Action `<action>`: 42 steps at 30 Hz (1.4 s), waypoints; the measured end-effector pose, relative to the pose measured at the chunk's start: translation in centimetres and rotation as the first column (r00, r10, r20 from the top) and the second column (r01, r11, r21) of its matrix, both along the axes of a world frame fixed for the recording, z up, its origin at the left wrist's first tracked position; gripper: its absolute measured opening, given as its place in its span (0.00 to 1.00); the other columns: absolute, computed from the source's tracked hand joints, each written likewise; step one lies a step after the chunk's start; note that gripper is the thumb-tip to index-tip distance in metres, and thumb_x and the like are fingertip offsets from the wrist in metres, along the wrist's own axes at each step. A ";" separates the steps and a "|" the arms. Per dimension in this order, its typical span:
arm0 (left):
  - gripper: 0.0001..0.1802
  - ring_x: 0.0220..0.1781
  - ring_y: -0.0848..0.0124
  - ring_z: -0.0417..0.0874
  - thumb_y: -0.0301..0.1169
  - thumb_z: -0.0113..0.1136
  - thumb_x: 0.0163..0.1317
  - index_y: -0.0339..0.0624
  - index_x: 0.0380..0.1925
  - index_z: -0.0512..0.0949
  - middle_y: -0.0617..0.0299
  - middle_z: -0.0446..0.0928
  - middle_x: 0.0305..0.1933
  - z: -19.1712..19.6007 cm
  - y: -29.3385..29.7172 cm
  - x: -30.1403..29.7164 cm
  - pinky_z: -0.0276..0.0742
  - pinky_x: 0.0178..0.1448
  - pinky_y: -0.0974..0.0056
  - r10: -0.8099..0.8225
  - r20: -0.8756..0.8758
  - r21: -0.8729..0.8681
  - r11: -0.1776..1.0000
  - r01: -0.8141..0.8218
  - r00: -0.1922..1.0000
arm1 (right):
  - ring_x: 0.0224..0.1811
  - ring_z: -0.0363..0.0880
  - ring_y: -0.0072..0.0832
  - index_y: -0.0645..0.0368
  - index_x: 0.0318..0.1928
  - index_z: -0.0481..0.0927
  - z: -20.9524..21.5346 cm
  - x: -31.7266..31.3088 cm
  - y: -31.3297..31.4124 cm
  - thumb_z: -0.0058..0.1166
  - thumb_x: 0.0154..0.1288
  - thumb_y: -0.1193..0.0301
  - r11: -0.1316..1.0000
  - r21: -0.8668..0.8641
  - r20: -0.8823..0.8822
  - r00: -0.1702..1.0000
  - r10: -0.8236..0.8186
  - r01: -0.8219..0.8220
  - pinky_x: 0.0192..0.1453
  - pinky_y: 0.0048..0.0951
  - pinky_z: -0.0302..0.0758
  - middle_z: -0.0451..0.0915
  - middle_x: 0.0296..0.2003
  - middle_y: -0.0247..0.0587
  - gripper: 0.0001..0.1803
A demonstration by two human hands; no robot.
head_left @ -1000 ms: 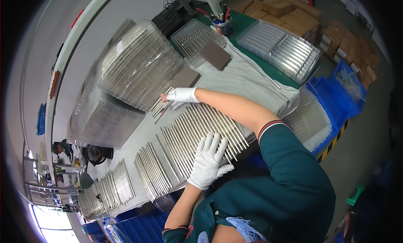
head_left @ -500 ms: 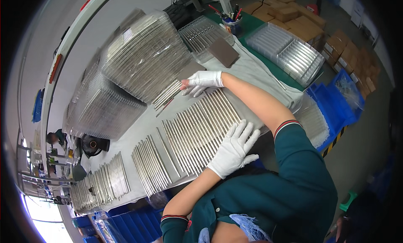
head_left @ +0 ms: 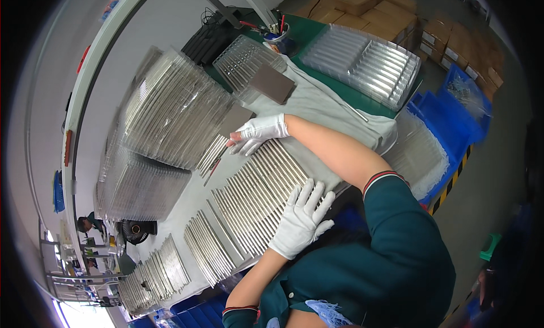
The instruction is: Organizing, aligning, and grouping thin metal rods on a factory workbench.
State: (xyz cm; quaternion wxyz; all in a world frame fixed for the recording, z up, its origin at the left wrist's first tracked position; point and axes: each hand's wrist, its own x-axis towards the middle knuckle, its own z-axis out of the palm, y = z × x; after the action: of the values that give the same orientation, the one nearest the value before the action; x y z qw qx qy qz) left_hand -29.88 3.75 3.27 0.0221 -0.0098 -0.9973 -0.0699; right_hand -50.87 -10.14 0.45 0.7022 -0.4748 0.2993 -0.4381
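Note:
A wide row of thin silvery metal rods (head_left: 258,197) lies side by side on the pale cloth (head_left: 334,115). My left hand (head_left: 300,220), in a white glove, rests over the near ends at the row's right side. Its fingers are spread and straight. Across the far ends lies my right hand (head_left: 258,134), also gloved, with fingers extended and some fingertips bare. I see nothing held in either hand. Beyond the right fingertips is a small group of short rods (head_left: 213,152), with a thin red-marked stick (head_left: 214,168) beside it.
More rods lie in groups (head_left: 208,246) to the left. Tall stacks of clear plastic trays (head_left: 170,107) stand at the back left. A brown block (head_left: 272,84), a pen cup (head_left: 280,41) and filled trays (head_left: 362,61) are farther back. Blue bins (head_left: 447,124) stand at right.
The whole view has shifted, so the table appears turned a little. Both hands stay at about the same places on the rods, the left near and the right far.

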 end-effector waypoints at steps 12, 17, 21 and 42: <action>0.42 0.75 0.47 0.60 0.49 0.66 0.56 0.46 0.69 0.65 0.48 0.63 0.71 0.0 -1.1 3.6 0.54 0.77 0.46 0.157 0.017 -0.003 0.988 -0.157 0.987 | 0.65 0.74 0.35 0.64 0.62 0.73 0.0 0.4 0.2 0.53 0.72 0.52 1.000 -0.012 -0.070 0.998 0.007 -0.008 0.68 0.35 0.74 0.75 0.61 0.47 0.31; 0.44 0.77 0.45 0.57 0.55 0.65 0.55 0.47 0.69 0.66 0.44 0.60 0.73 0.0 -2.2 8.4 0.51 0.78 0.44 0.286 0.045 -0.041 0.958 -0.284 0.957 | 0.66 0.74 0.33 0.64 0.65 0.71 -0.4 -0.3 0.4 0.54 0.72 0.53 0.999 -0.043 -0.098 0.995 0.008 -0.012 0.68 0.32 0.74 0.75 0.62 0.46 0.32; 0.47 0.76 0.44 0.58 0.60 0.61 0.54 0.45 0.69 0.65 0.44 0.61 0.73 -1.2 -2.7 10.2 0.52 0.77 0.44 0.358 -0.016 -0.053 0.932 -0.358 0.934 | 0.65 0.74 0.32 0.64 0.68 0.69 0.1 0.2 0.1 0.55 0.69 0.47 0.996 -0.086 -0.167 0.986 0.003 -0.018 0.69 0.29 0.71 0.75 0.63 0.48 0.38; 0.43 0.73 0.45 0.62 0.55 0.62 0.57 0.36 0.65 0.67 0.43 0.66 0.67 -0.3 -4.5 17.3 0.57 0.76 0.47 0.498 -0.206 0.100 0.867 -0.488 0.842 | 0.75 0.57 0.51 0.56 0.71 0.65 1.4 10.1 2.2 0.37 0.67 0.32 0.567 -0.579 -0.811 0.347 -0.471 -0.586 0.79 0.47 0.52 0.63 0.70 0.56 0.47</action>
State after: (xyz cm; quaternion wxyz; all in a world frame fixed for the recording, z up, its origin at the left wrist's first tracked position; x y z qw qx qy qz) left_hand -12.60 -0.72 2.96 0.1524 0.2395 -0.9554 -0.0821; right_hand -40.76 -7.92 1.86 0.1033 -0.9094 0.3796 -0.1350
